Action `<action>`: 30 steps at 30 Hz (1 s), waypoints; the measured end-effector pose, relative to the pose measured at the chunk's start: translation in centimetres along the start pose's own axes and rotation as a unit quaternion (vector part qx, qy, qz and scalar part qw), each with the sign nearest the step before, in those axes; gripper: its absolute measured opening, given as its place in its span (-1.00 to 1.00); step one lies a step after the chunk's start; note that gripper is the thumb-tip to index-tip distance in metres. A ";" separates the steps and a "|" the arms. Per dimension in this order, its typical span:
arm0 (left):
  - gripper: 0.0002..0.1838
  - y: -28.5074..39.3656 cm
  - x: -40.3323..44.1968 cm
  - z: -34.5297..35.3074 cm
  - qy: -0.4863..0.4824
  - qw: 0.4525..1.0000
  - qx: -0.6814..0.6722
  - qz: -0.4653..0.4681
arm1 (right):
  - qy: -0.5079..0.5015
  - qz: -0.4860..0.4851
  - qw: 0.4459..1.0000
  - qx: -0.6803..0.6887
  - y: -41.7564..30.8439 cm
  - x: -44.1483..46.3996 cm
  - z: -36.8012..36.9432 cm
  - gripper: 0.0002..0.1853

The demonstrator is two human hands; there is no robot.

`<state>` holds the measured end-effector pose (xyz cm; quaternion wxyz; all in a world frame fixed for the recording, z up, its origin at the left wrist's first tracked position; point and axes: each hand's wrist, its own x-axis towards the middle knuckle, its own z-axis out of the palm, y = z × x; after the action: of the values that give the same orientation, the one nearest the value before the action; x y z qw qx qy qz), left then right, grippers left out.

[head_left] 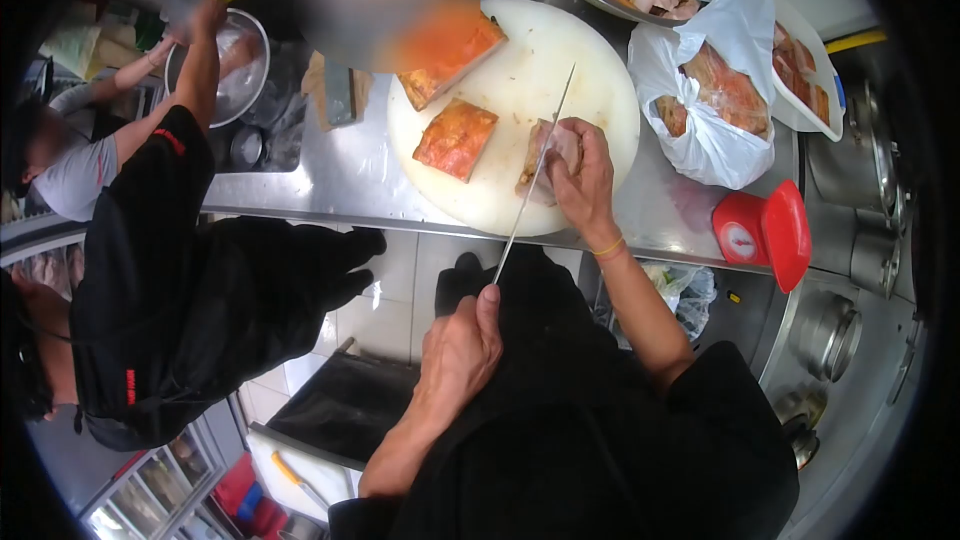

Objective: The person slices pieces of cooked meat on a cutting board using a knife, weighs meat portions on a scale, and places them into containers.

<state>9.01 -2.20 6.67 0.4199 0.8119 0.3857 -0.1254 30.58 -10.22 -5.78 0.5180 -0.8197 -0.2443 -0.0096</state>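
Note:
My left hand (462, 348) is closed around the handle of a long thin knife (522, 202), held in front of my body. Its blade points away from me and passes over a small piece of meat (533, 172) on a round white cutting board (480, 202). My right hand (586, 176) is closed on this meat, fingers over its right side. To its left lies a roasted meat chunk (456, 139) with orange-brown skin. A larger roasted slab (440, 75) sits behind it, partly hidden by a blurred patch.
A plastic bag of roasted meat (725, 90), a red scale (740, 230) and a white tray (825, 105) stand on the right. A metal bowl of meat pieces (640, 8) is at the back. Another person (150, 240) in black works at the left by a sink.

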 end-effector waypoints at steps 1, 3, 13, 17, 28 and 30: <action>-0.38 0.1 0.0 0.0 -0.001 1.000 0.005 -0.003 | 0.000 0.001 1.000 0.001 0.0 0.0 0.0 -0.60; -0.38 0.3 0.0 0.0 -0.004 1.000 0.011 -0.005 | -0.001 -0.004 1.000 0.000 0.2 0.0 0.0 -0.60; -0.44 0.6 -0.2 -0.1 0.008 0.998 0.068 0.007 | 0.002 -0.017 1.000 0.012 0.0 0.0 0.1 -0.58; -0.47 1.3 2.3 0.9 0.015 0.997 0.073 0.027 | 0.002 -0.010 1.000 0.019 0.1 0.0 0.1 -0.60; -0.43 3.6 6.7 3.0 0.029 0.997 0.062 0.039 | 0.014 -0.007 0.999 0.038 -0.2 0.1 0.0 -0.65; -0.43 3.6 7.1 3.3 0.034 0.996 0.062 0.046 | 0.015 -0.005 0.999 0.029 0.0 0.1 0.1 -0.65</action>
<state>16.78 -2.31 2.98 0.3609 0.8570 0.3533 -0.1023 30.68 -10.09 -5.80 0.5449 -0.8029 -0.2411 -0.0179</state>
